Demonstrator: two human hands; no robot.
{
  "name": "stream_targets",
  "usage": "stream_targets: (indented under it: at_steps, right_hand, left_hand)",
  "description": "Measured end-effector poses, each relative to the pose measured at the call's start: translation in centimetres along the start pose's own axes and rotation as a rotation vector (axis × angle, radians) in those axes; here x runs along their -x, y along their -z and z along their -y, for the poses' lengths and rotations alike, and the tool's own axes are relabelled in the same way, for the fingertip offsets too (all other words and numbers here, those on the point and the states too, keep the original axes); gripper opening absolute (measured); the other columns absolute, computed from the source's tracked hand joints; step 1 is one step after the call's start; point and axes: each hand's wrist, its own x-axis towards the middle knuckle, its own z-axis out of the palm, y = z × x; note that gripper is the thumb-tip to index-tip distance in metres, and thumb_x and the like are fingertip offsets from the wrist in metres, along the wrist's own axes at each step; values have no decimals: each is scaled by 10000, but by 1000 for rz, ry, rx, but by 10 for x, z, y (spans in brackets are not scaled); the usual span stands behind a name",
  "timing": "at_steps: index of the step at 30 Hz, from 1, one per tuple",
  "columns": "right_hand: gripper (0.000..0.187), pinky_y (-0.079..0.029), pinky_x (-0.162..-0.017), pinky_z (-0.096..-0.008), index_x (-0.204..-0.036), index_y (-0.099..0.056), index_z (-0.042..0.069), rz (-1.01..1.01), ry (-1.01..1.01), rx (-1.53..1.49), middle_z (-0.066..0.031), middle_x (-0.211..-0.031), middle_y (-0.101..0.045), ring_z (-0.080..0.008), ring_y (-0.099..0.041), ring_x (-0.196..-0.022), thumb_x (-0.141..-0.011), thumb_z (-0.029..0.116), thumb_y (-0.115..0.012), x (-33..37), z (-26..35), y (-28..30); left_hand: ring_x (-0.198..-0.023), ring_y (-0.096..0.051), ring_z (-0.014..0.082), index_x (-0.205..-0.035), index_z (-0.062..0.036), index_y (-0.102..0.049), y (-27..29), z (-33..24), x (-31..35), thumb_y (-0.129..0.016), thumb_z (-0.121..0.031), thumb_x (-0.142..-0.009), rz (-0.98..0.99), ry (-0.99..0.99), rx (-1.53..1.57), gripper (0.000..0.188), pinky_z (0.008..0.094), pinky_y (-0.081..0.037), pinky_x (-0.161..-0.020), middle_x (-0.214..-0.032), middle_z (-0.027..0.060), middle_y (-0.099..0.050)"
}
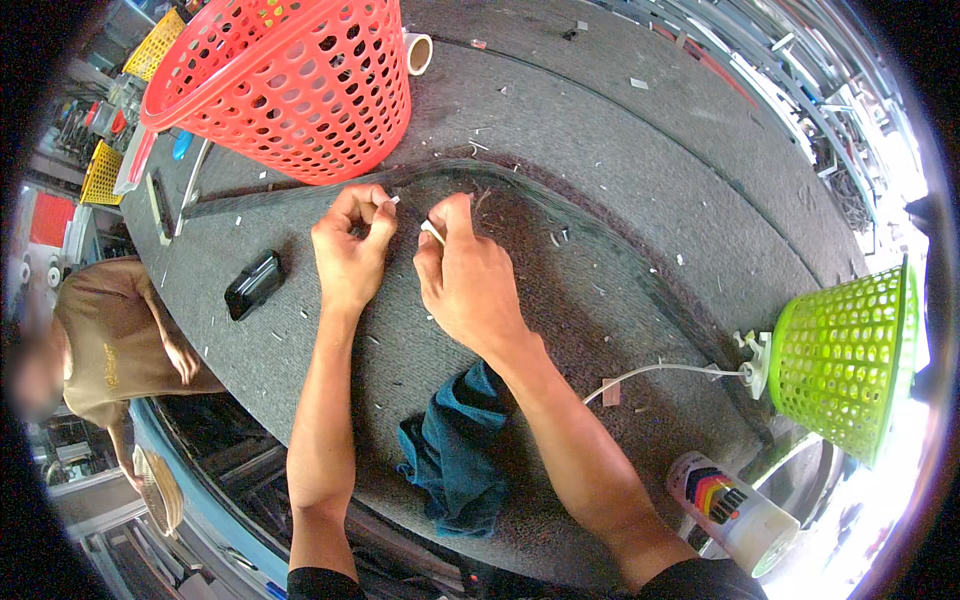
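Note:
Above the grey carpeted worktop, both of my hands work close together with a small gap between them. My left hand (350,250) is closed in a pinch, with the tip of a small white piece (395,200) showing at thumb and forefinger. The fingers of my right hand (470,280) are curled round a short white strip (432,232), its end sticking out beside the thumb. What exactly these white pieces are is too small to tell. Below my right wrist lies a crumpled dark blue cloth (455,450), and left of my left hand rests a glossy black object (255,284).
A red perforated basket (330,90) stands just beyond my left hand, beside a hollow roll (419,54). At right are a green basket (845,350), a white cable (660,367) and a white can (735,510) lying tilted. Scraps litter the worktop (620,200). Another person (120,340) is at left.

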Motion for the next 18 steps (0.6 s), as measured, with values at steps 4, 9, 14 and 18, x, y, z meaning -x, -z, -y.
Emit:
stream_targets:
  at_steps: [4, 9, 14, 18]
  right_hand:
    - [299, -568, -606, -547, -1117, -401, 50, -35, 76, 68, -197, -780, -693, -425, -705, -673, -910, 83, -615, -1, -3, -3]
    - [296, -568, -591, -536, -1110, -400, 47, -63, 110, 68, -196, -761, -688, -419, -704, -659, -913, 91, -617, 0, -5, -6]
    - [298, -567, -592, -541, -1108, -398, 42, -54, 107, 65, -198, -774, -691, -419, -704, -662, -919, 100, -621, 1, -5, -6]
    - [309, -567, -601, -543, -1123, -403, 41, -76, 94, 40, -202, -793, -698, -419, -705, -666, -923, 98, -631, 1, -3, -6]
  left_hand:
    - [-680, -438, 31, -952, -19, -665, 0, 0, 1, -675, -24, -913, 7, 14, 24, 41, 220, -415, -649, -723, -71, -520]
    - [-675, -436, 26, -951, -17, -667, 0, 0, 0, -678, -32, -923, -2, 55, 17, 34, 218, -410, -641, -725, -77, -526]
    - [-670, -432, 24, -950, -9, -670, 0, -1, 1, -679, -50, -939, 5, 43, 64, 44, 218, -400, -631, -722, -76, -528]
    - [-670, -430, 25, -949, -5, -670, 1, -2, 0, -686, -52, -935, -2, 70, 57, 52, 220, -398, -627, -721, -71, -528]
